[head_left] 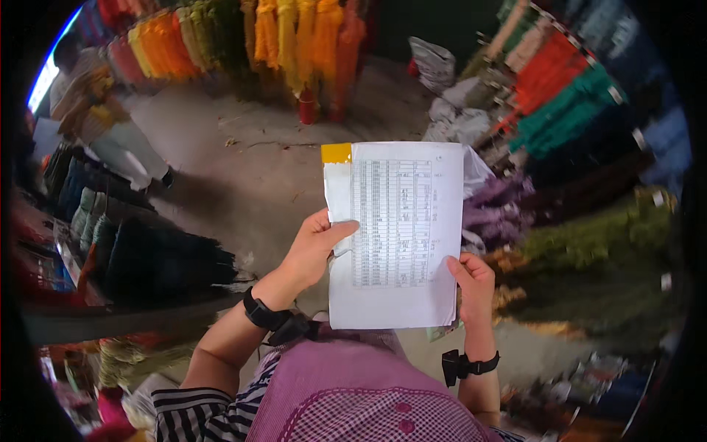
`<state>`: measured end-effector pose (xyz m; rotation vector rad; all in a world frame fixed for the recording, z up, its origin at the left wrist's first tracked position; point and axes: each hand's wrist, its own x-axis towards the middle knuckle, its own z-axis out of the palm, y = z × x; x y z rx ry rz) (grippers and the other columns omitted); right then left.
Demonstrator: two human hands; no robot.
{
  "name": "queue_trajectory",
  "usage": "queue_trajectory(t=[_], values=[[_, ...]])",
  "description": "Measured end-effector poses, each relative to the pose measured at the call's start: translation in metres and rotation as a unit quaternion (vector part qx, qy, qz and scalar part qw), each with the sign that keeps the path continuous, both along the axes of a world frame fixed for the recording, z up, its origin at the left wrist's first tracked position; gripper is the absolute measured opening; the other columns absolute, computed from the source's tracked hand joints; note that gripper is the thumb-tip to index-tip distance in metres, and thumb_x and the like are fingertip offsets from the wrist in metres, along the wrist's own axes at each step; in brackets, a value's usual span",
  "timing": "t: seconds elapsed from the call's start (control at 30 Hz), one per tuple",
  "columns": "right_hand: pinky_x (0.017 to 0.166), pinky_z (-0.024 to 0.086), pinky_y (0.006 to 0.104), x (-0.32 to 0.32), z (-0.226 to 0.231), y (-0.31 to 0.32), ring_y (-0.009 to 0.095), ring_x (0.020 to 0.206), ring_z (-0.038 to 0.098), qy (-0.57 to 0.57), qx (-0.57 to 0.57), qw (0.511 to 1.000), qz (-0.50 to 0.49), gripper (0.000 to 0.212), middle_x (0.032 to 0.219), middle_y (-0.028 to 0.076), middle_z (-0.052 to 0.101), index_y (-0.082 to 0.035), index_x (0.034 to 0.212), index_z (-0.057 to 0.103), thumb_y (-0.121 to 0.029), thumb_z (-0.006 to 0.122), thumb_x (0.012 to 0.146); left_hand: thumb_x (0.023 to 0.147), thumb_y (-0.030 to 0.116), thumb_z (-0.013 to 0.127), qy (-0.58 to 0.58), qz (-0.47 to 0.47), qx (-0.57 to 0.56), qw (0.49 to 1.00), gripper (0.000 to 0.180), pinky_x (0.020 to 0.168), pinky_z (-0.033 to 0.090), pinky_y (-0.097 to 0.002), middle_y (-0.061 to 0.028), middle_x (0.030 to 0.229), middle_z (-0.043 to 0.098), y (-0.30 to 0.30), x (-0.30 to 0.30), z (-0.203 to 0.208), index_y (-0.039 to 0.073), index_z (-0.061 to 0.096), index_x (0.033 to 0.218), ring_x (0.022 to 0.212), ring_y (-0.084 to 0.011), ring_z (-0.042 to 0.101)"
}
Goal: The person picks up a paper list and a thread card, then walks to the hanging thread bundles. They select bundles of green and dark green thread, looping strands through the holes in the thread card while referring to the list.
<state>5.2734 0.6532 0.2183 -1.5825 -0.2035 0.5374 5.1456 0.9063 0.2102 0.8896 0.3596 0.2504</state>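
A stack of white paper sheets (pixel 398 306) is held up in front of me, its top page printed with a table and some handwritten marks. My left hand (pixel 313 250) grips the stack's left edge, thumb on the front and the other fingers behind it. On the right edge, lower down, my right hand (pixel 475 283) pinches the pages between thumb and fingers. At the stack's upper left corner a yellow piece (pixel 336 153) shows from under the top sheet. Both wrists wear black straps with small dark devices.
Hanks of yarn hang in rows: orange and yellow (pixel 298 37) at the back, red (pixel 549 70) and teal (pixel 567 110) at the right, dark ones (pixel 162 258) at the left. Another person (pixel 110 118) stands far left on the concrete floor (pixel 243 155). White plastic bags (pixel 433 65) lie behind.
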Motion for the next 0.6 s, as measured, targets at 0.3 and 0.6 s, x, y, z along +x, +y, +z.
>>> queue_trajectory(t=[0.3, 0.6], values=[[0.062, 0.045, 0.0192, 0.174, 0.005, 0.128, 0.004, 0.069, 0.057, -0.01, 0.034, 0.974, 0.222, 0.011, 0.082, 0.002, 0.067, 0.004, 0.093, 0.065, -0.006, 0.064, 0.089, 0.092, 0.01, 0.058, 0.023, 0.217, -0.055, 0.974, 0.022, 0.08, 0.053, -0.0283, -0.0085, 0.104, 0.067, 0.058, 0.086, 0.014, -0.002, 0.062, 0.11, 0.089, -0.0149, 0.066], [0.065, 0.046, 0.0193, 0.235, 0.003, 0.281, 0.004, 0.072, 0.058, -0.004, 0.022, 0.924, 0.381, 0.01, 0.083, 0.001, 0.067, 0.004, 0.093, 0.066, -0.005, 0.065, 0.088, 0.092, 0.013, 0.059, 0.034, 0.387, -0.06, 0.919, 0.024, 0.08, 0.052, -0.028, -0.0083, 0.104, 0.067, 0.136, 0.107, 0.005, -0.001, 0.062, 0.111, 0.088, -0.0149, 0.066]])
